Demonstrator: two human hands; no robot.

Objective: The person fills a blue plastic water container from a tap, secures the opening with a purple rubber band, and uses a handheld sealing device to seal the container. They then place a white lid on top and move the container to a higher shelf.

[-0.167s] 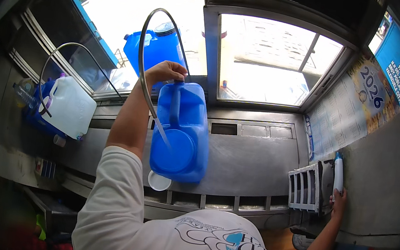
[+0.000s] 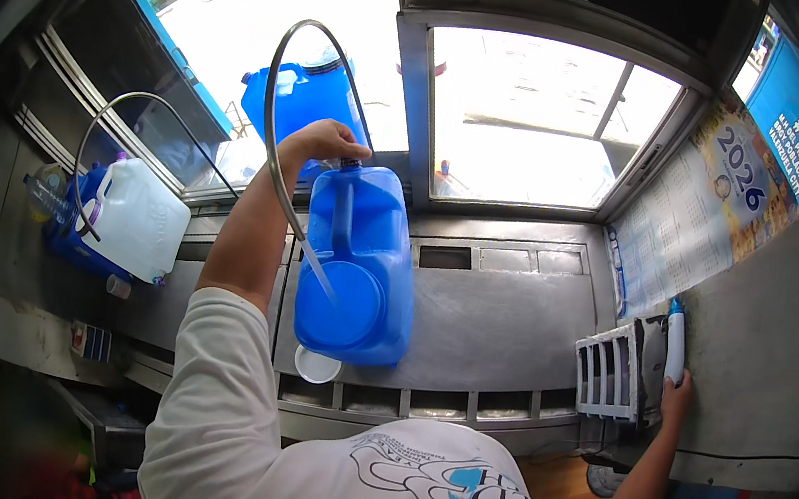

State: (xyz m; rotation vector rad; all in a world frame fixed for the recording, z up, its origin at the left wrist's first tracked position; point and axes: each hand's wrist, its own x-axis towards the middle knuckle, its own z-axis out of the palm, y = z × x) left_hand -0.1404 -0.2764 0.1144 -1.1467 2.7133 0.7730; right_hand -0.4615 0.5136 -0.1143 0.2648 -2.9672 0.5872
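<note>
A steel surface [image 2: 511, 325] below the windows carries a blue water container [image 2: 362, 265] near its middle, held upright for filling. A white jug [image 2: 136, 220] stands at the left end. A calendar poster [image 2: 701, 224] is hung at the right. The left hand [image 2: 328, 142] is clenched around a bent hose [image 2: 277, 148] at the container's mouth. The right hand [image 2: 675, 392] is closed on a white-and-blue handle [image 2: 676, 336] beside a white rack [image 2: 611, 370].
</note>
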